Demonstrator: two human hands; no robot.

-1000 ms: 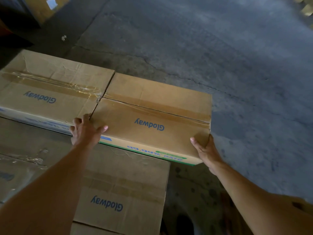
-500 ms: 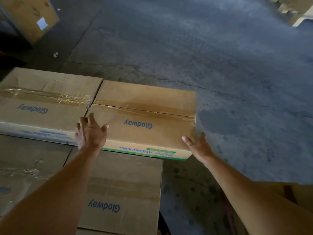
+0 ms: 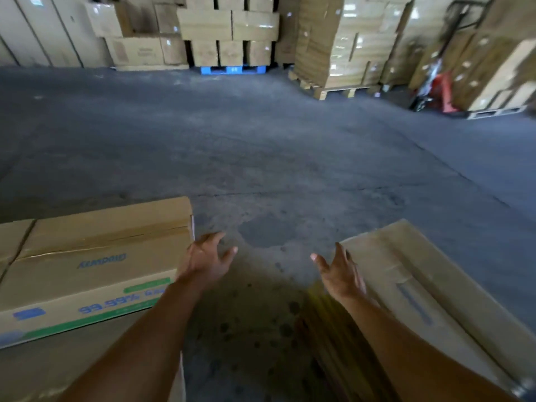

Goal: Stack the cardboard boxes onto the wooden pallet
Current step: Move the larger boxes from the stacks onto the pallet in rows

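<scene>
Presently catalogued from the head view, with the picture somewhat blurred.

Left hand (image 3: 207, 258): fingers spread and relaxed, holding nothing. It is just beside the right end of the printed cardboard box (image 3: 95, 256). Whether it touches the cardboard cannot be told.

Right hand (image 3: 340, 271): fingers straight and apart, palm turned inward, empty. It is just beside the near corner of the angled box (image 3: 420, 288) at the right.

Printed cardboard box: taped along the top seam, with blue lettering on top and a green band with "99.99%" on the near side. It lies on a lower box (image 3: 72, 369), and a neighbouring box (image 3: 11, 242) sits against its left end.

Angled box: plain top with tape, lying askew to the printed one and well apart from it.

Concrete floor (image 3: 261, 155): grey, cracked and spotted, showing between the two hands.

Far side of the floor: carton stacks (image 3: 333, 39) on a wooden pallet (image 3: 333, 89), more cartons on a blue pallet (image 3: 232, 70), and a red pallet jack (image 3: 438, 88) at the right.
</scene>
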